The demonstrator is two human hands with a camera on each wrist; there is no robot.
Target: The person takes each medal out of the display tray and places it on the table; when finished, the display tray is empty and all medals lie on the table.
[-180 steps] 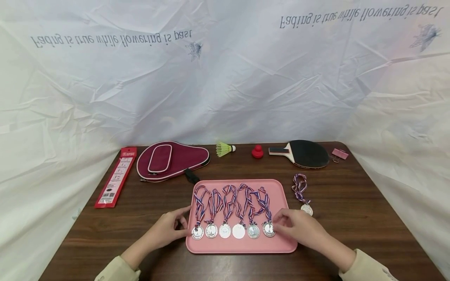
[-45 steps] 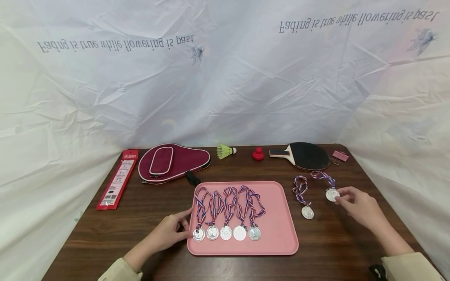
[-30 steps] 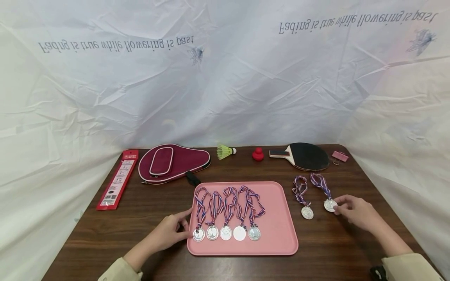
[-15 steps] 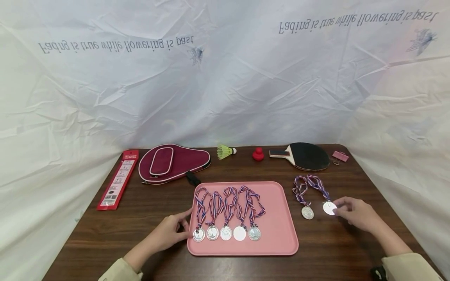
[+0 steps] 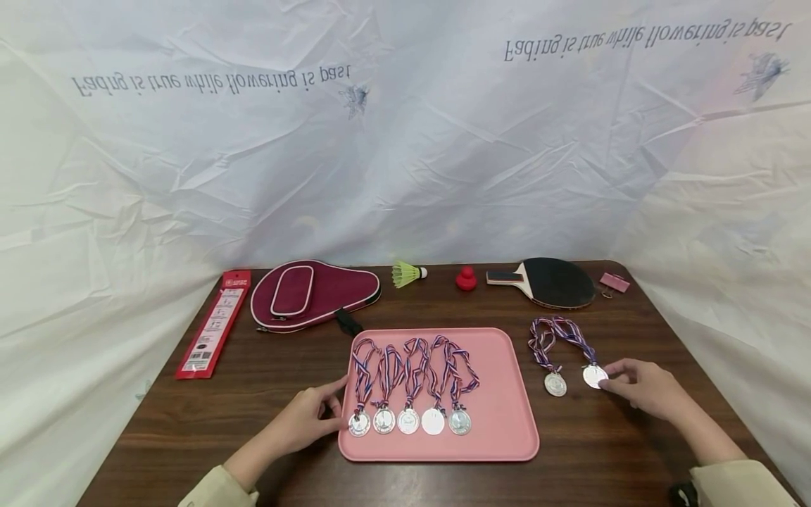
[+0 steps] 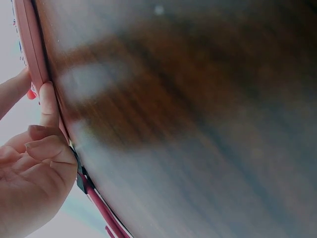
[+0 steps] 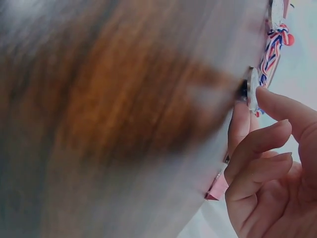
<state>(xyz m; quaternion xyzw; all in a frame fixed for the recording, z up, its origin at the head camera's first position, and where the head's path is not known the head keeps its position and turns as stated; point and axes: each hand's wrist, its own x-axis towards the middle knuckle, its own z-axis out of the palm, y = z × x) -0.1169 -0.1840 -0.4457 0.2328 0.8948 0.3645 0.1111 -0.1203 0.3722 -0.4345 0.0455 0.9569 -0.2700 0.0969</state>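
In the head view a pink tray (image 5: 503, 440) holds several silver medals (image 5: 408, 421) in a row, their striped ribbons stretched toward the far side. My left hand (image 5: 310, 415) holds the tray's left rim with thumb and index finger; the left wrist view shows them at the tray edge (image 6: 30, 39), other fingers curled. To the tray's right, my right hand (image 5: 643, 386) pinches the edge of a medal (image 5: 593, 375) between thumb and finger, low at the tabletop. Left of it lies another medal (image 5: 555, 384). Their ribbons (image 5: 568, 329) meet at the far end.
Along the back of the dark wooden table (image 5: 253, 394) lie a red packet (image 5: 214, 327), a maroon paddle case (image 5: 336, 289), a yellow shuttlecock (image 5: 407, 274), a red rubber duck (image 5: 466, 279), a table tennis paddle (image 5: 557, 282) and a pink binder clip (image 5: 614, 283). White cloth hangs behind.
The rightmost medal has left the tray for the table, in my right hand. Over the last moments it has shifted toward me and slightly left. My left hand stays at the rim.
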